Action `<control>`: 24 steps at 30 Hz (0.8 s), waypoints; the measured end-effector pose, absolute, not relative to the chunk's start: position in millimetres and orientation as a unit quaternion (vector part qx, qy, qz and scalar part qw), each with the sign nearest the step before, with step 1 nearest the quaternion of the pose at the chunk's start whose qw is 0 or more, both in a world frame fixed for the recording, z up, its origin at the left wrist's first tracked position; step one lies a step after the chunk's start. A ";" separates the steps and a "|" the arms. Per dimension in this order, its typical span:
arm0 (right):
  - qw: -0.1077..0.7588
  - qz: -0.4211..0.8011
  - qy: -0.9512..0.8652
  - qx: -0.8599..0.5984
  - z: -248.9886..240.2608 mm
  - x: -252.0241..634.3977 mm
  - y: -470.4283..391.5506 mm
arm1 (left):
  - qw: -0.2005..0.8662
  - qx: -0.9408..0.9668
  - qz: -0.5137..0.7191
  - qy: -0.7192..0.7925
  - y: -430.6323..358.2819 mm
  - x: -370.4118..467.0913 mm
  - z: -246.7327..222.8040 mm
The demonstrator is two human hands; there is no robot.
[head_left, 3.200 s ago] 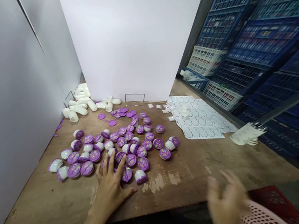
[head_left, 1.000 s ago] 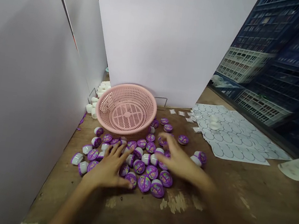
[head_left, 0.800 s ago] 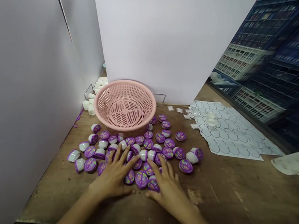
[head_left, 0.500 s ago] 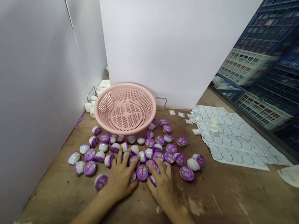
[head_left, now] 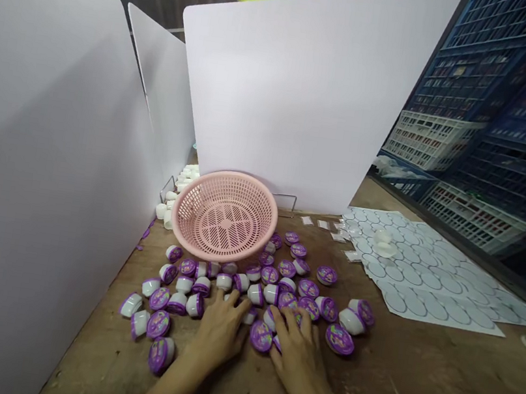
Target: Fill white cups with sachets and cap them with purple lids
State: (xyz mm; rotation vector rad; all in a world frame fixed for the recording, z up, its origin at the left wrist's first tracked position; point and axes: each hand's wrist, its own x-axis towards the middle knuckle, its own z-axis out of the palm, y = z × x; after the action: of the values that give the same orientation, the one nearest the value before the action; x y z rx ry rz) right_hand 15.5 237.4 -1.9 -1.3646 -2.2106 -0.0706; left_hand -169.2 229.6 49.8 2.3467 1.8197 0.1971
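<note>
Small white tubs with purple printed lids (head_left: 158, 324) lie scattered over the wooden table, some upright, some tipped on their sides. Among them, near the middle, rests my left hand (head_left: 219, 330), fingers stretched forward with their tips at a white tub (head_left: 224, 282). To its right my right hand (head_left: 301, 354) is spread palm down over several tubs, its thumb and fingers beside a purple-lidded tub (head_left: 261, 336). Neither hand is lifting a tub; what lies under the palms is hidden. Beyond the tubs stands a pink plastic basket (head_left: 219, 253) with nothing in it.
White panels (head_left: 281, 107) rise behind and on the left (head_left: 41, 157). White cups (head_left: 167, 209) stand left of the basket. At the right lie sheets printed with circles (head_left: 424, 274), with small clear packets (head_left: 339, 231) beside them. Stacked crates (head_left: 488, 145) stand farther right.
The camera view has tilted upward, showing the panel tops and a fan. Tubs near my fingers have shifted and turned. My left hand's fingers are closer together; both hands remain among the tubs.
</note>
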 end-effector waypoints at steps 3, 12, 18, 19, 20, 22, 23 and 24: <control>0.245 -0.064 -0.799 -0.546 -11.9 16.5 234.0 | 0.086 0.799 0.061 0.592 226.9 -166.6 48.9; 0.261 -0.024 -0.802 -0.536 -11.5 17.8 240.4 | 0.095 0.759 0.102 0.636 233.7 -169.5 47.0; 0.412 0.027 -0.754 -0.511 16.1 26.8 262.8 | 0.133 0.736 0.252 0.614 239.0 -190.7 75.1; 0.433 0.027 -0.749 -0.501 29.5 20.6 272.5 | 0.123 0.738 0.287 0.598 246.1 -194.9 86.8; 0.446 0.029 -0.751 -0.487 44.4 11.4 284.3 | 0.101 0.741 0.319 0.582 256.6 -199.4 99.4; 0.440 0.026 -0.771 -0.460 74.4 -14.7 313.0 | 0.034 0.727 0.354 0.587 286.7 -209.4 123.1; 0.417 0.025 -0.785 -0.458 87.3 -29.9 328.9 | -0.005 0.714 0.354 0.604 305.1 -214.8 131.7; 0.378 0.022 -0.805 -0.457 97.9 -45.1 344.8 | -0.034 0.695 0.339 0.633 324.3 -220.2 137.3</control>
State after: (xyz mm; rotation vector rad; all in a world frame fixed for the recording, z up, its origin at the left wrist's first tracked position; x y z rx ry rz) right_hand -45.1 344.8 97.9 -1.1688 -2.0571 0.0563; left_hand -220.2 324.3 137.3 2.2332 2.0318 1.0901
